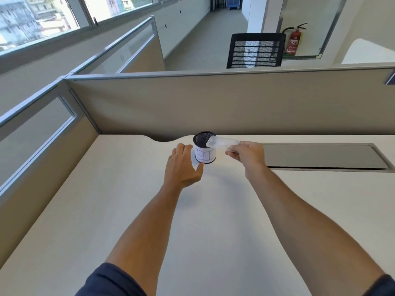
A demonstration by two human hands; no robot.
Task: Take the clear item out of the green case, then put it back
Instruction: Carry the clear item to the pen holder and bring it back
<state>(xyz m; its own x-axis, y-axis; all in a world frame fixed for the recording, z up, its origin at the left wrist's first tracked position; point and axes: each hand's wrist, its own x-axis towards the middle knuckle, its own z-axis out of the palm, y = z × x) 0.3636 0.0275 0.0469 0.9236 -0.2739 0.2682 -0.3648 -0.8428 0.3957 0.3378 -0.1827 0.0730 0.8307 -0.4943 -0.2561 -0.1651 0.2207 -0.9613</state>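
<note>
A black mesh cup (204, 149) with a white paper label stands upright on the white desk (128, 210), near its back edge. No green case is in view. My right hand (249, 153) pinches one end of a clear flat plastic item (222, 142). The item lies almost level, and its far end reaches over the cup's open rim. My left hand (183, 165) rests against the cup's left side with fingers spread, thumb by the base. I cannot tell whether it grips the cup.
A grey cable-tray lid (320, 155) is set into the desk to the right of the cup. Beige partition walls (213, 103) close the desk at the back and left. Beyond them stand a black mesh chair (255, 50) and a red fire extinguisher (295, 40).
</note>
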